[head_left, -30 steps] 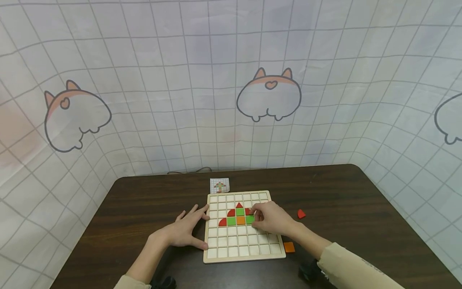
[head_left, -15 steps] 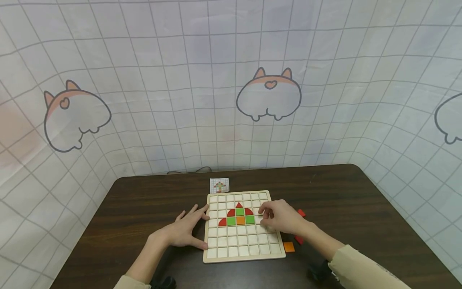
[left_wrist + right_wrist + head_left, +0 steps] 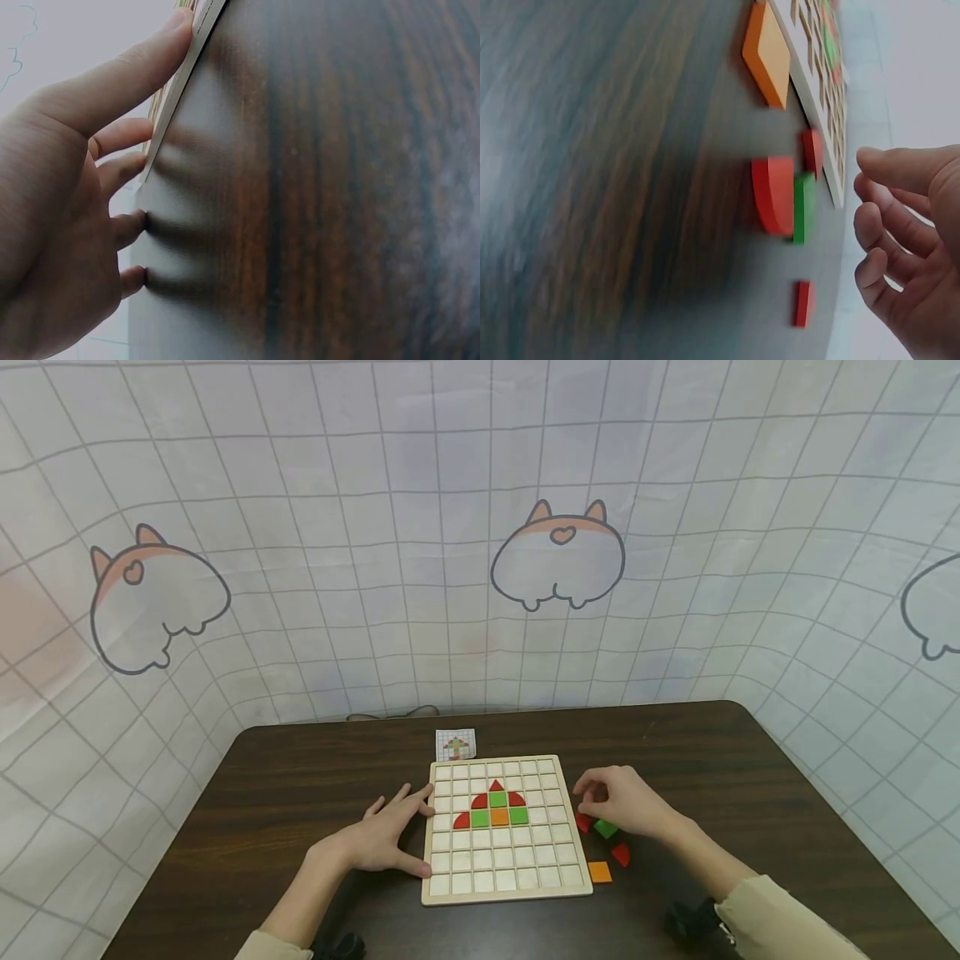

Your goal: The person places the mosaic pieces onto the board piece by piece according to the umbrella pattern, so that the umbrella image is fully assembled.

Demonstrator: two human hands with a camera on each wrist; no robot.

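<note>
A wooden grid board [image 3: 487,895] lies on the table. In its cells sit a red triangle [image 3: 496,786], red quarter-round tiles [image 3: 462,821], green square tiles [image 3: 518,816] and an orange square tile [image 3: 499,817]. My left hand [image 3: 378,839] rests at the board's left edge; thumb and some fingers touch the rim, and two fingertips press the table [image 3: 315,187]. Past the right edge, my right hand [image 3: 626,797] hovers with loosely curled fingers, no tile visible between them. Near it lie a green tile [image 3: 804,210], red tiles [image 3: 772,195] and an orange square [image 3: 769,56].
Behind the board lies a small card [image 3: 455,745] printed with a coloured pattern on a grid. A white curtain [image 3: 420,568] with grid lines and cartoon animals surrounds the back and sides of the table. A dark cable [image 3: 423,709] runs along the back edge.
My right hand has let go of the red quarter-round tile on the board and moved right, off the board, over the loose tiles. The left hand has stayed put.
</note>
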